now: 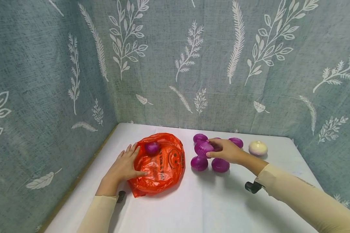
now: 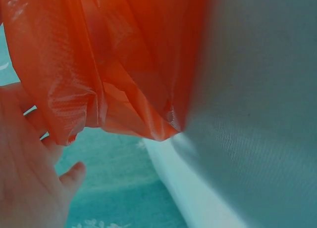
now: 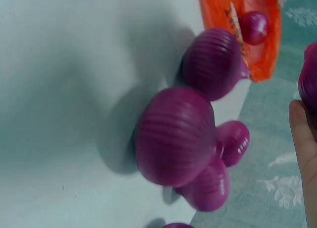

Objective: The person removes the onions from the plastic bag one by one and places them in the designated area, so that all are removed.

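My right hand [image 1: 228,150] grips a purple onion [image 1: 203,148] above the other onions, at the middle right of the table. In the right wrist view only part of that onion shows, at the right edge. My left hand [image 1: 124,167] rests against the left side of an orange-red plastic bag [image 1: 163,187], its fingers extended and the thumb over the rim. Inside the spread bag lies one purple onion [image 1: 152,148]. In the left wrist view the bag's side [image 2: 124,99] hangs in folds before the fingers.
Several purple onions stand under and around my right hand, among them a near one [image 1: 199,163], another beside it [image 1: 220,165] and a far one [image 1: 200,138]. A pale onion [image 1: 258,148] sits farther right. Patterned cloth [image 1: 169,64] walls the white table [image 1: 175,213].
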Demonstrator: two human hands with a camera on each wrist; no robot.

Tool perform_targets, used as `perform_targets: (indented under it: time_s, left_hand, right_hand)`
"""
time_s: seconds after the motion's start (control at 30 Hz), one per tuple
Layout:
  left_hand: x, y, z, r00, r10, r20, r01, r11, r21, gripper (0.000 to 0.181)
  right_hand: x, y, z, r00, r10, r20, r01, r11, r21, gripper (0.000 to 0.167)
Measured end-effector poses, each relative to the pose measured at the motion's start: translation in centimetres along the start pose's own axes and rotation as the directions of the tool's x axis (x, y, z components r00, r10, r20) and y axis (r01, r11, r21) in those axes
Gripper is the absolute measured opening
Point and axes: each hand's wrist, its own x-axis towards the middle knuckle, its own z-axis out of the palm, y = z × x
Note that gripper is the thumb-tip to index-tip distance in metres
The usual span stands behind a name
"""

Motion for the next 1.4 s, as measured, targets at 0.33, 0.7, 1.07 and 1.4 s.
perform_targets:
  time_s: [0.33, 0.7, 1.07, 1.4]
  left_hand:
    - [0.3, 0.2, 0.0, 1.0, 0.013, -0.003, -0.013, 1.0, 0.002, 0.123]
    - [0.8, -0.2, 0.1, 1.0, 0.024, 0.004, -0.024, 1.0, 0.002, 0.121]
    - [0.7, -0.5, 0.6, 1.0, 0.02, 0.007, -0.02, 1.0, 0.002, 0.122]
    - [1.0, -0.7, 0.5, 1.0, 0.014, 0.012, -0.014, 1.0, -0.019, 0.123]
  right_hand:
    - [-1.5, 2.0, -1.5, 1.0, 0.003, -0.029, -0.001, 0.999, 0.051, 0.072]
    - [-3.3, 3.8, -2.0, 0.996, 0.023, -0.085, -0.008, 0.986, 0.169, 0.065]
    - [-5.5, 5.7, -2.3, 0.99, 0.075, -0.116, -0.05, 0.977, 0.208, 0.065]
    - [-6.7, 6.7, -3.1, 0.977, 0.124, -0.176, -0.087, 0.975, 0.207, 0.066]
